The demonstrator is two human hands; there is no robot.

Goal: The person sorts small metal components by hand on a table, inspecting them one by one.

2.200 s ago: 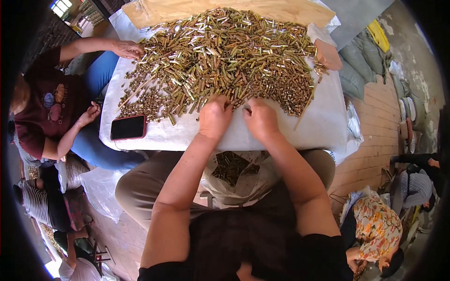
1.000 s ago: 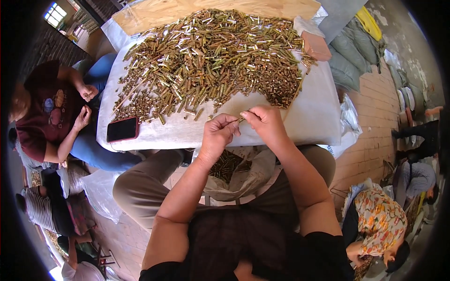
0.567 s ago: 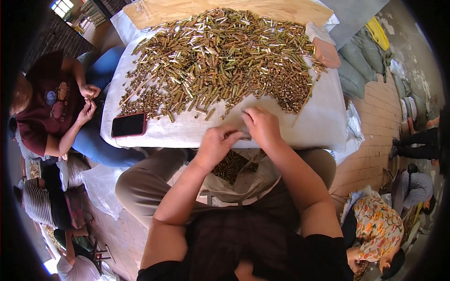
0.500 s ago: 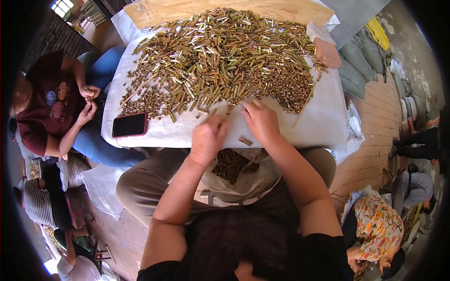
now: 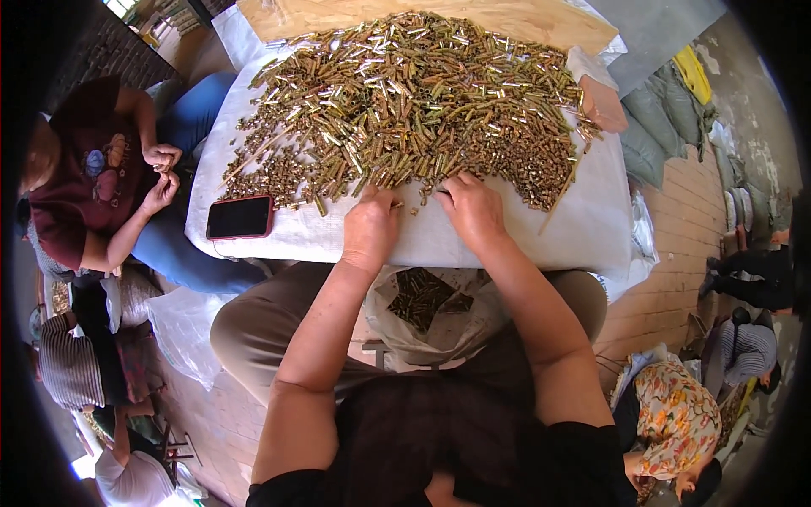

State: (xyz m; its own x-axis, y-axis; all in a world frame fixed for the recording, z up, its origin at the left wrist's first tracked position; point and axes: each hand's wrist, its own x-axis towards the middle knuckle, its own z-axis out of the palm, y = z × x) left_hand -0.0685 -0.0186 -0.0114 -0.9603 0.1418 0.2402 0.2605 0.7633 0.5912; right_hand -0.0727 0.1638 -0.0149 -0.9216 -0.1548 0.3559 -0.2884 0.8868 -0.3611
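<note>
A heap of small brass-coloured metal sleeves (image 5: 422,93) covers most of the white-covered table (image 5: 304,245). My left hand (image 5: 372,226) is at the heap's near edge, fingers curled, with a small metal piece by the thumb tip. To its right, my right hand (image 5: 473,211) reaches the same edge with thumb and fingers drawn together. What either hand grips is hidden or too small to name. One or two loose short metal pieces (image 5: 414,209) lie on the cloth between the hands.
An open bag (image 5: 422,338) of dark metal pieces hangs between my knees. Left on the table lies a phone (image 5: 240,218); thin sticks (image 5: 557,198) flank the heap. A brick-like block (image 5: 601,103) is at the right edge. A co-worker (image 5: 110,186) sits at left.
Both hands have moved to the heap's near edge; my left hand's blur is gone. The joined metal piece lying near the table edge between my hands is no longer seen there.
</note>
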